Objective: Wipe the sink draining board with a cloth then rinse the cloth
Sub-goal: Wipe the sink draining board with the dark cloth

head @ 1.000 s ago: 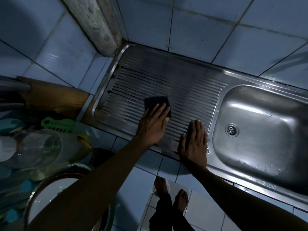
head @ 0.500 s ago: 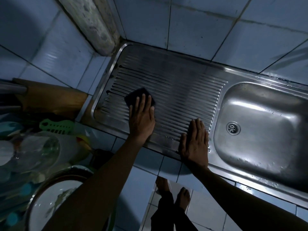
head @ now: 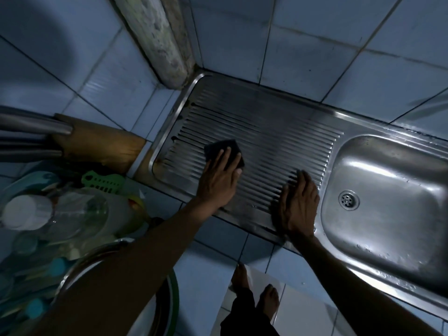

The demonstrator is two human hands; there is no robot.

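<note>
The right hand (head: 299,204) lies flat, fingers straight, on the draining board (head: 278,139) near the sink basin (head: 392,190). Farther left, the left hand (head: 219,178) presses straight fingers on the dark cloth (head: 221,147), mid-board.

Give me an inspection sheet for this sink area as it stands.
Surface: ridged steel draining board, set in a tiled corner.
Job's things: dark cloth flat on the ridges, near the board's left end.
Clutter: dishes and bottles left of the board.
Hands: left hand presses the cloth with straight fingers; right hand rests flat on the board's front edge.
Cables: nothing seen.
Surroundings: sink basin to the right, blue wall tiles.
</note>
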